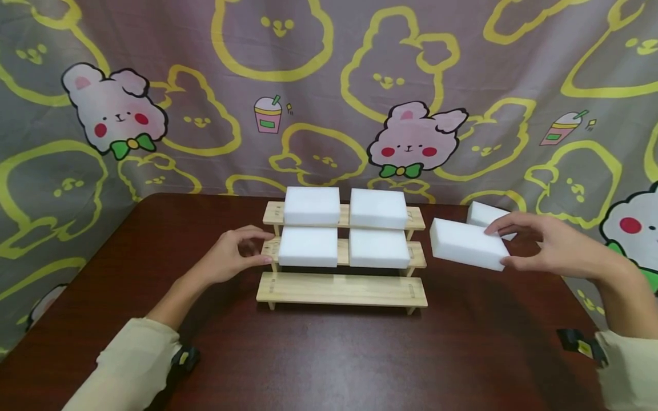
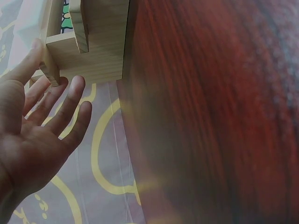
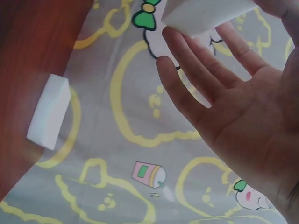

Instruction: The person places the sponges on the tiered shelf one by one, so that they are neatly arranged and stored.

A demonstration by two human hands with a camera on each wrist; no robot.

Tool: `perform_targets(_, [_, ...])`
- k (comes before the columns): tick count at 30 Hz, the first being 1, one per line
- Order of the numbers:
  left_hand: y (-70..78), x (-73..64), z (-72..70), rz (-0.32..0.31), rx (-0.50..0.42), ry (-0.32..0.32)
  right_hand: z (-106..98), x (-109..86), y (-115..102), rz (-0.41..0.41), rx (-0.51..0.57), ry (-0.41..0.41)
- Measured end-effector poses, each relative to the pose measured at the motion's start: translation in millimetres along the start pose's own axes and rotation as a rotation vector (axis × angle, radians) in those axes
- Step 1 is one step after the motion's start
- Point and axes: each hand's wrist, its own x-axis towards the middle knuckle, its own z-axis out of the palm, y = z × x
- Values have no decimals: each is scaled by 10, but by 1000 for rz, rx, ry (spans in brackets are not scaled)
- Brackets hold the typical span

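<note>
Where the right hand [image 1: 557,245] grips: one end of a white block, the held block [image 1: 468,242], pinched between thumb and fingers — a narrow hold, the block's thickness showing along its near edge.

Held block's place: right of the stand [image 1: 308,291], its left end near the stand's right side but apart from it; how high it is cannot be told.

Left hand [image 1: 239,254]: at the left end of the middle step [image 1: 418,255], thumb at the near edge and forefinger at the far one, so the plank's end sits between them; how firmly cannot be told.

Top step [image 1: 415,218]: an upper left block [image 1: 312,204] and an upper right block [image 1: 377,208], a slim gap between them.

Middle step's load: a left block [image 1: 308,246] and a right block [image 1: 379,248], spaced alike, with pale wood showing at both ends.

Bottom step [image 1: 360,290]: its pale top visible from end to end.

Spare block [image 1: 483,214]: partly behind the held block, by the table's far right edge.

Table [image 1: 334,354]: dark, glossy wood — broad room in front of the stand, far less behind it.

Cloth [image 1: 308,97]: patterned, hanging just beyond the far edge.
</note>
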Motion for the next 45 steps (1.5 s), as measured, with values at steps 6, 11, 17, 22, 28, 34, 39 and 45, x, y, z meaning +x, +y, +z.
perform_targets(6, [-4, -1, -2, 2, 2, -5, -7, -11, -135, -145, 69, -55])
perform_targets(11, [-8, -3, -1, 4, 0, -6, -5, 1, -285, -252, 119, -130])
perform_targets(17, [-10, 0, 10, 7, 2, 1, 48, 34, -415, -318, 201, -191])
perform_targets(22, [-9, 2, 11, 7, 4, 0, 120, 63, -503, -372, 190, -184])
perform_targets(28, [2, 0, 2, -4, 3, -6, 186, 95, -631, -391, 206, -174])
perform_targets(34, [8, 3, 2, -9, 6, -8, 261, 136, -756, -402, 131, -109])
perform_targets(39, [6, 4, 1, -9, 8, -9, 355, 171, -831, -429, 110, -104])
perform_targets(45, [5, 2, -4, -8, 7, -7, 460, 214, -890, -468, 166, -118])
